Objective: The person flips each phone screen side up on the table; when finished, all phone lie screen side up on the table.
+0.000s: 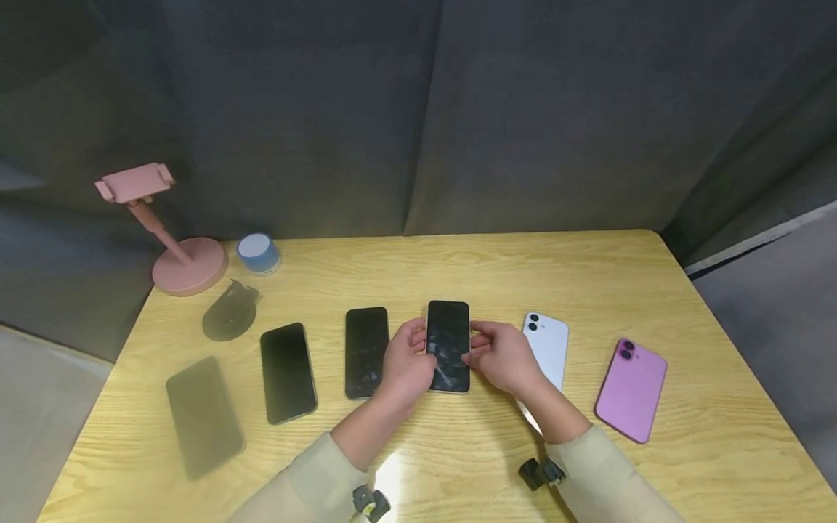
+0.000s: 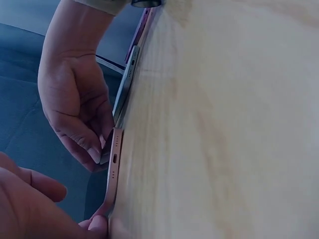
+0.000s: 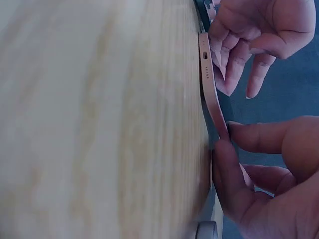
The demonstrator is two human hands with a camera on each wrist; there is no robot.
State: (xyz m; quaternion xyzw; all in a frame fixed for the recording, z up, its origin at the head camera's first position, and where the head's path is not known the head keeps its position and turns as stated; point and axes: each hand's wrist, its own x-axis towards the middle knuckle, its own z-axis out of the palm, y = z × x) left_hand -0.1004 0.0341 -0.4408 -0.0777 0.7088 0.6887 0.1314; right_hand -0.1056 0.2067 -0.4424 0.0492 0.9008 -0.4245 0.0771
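Note:
Between both hands is a smartphone (image 1: 447, 347), dark screen up, near the middle of the wooden table. Its copper-pink lower edge (image 2: 115, 158) with a charging port shows in the left wrist view. My left hand (image 1: 407, 363) holds the phone's left side, thumb over the screen. On the opposite side, my right hand (image 1: 505, 356) pinches the edge between thumb and fingers, as the right wrist view shows. Left of it lie two black smartphones, one nearer (image 1: 367, 352) and one farther (image 1: 289, 373). A white smartphone (image 1: 552, 349), back up, is partly hidden by my right forearm.
At far right lies a pink-purple smartphone (image 1: 631, 391), back up. A hazy grey phone (image 1: 205, 416) lies at far left. Behind are a pink phone stand (image 1: 189, 266), a small blue cylinder (image 1: 258, 253) and a dark flat round object (image 1: 230, 312). Dark curtains (image 1: 314, 131) hang behind the table.

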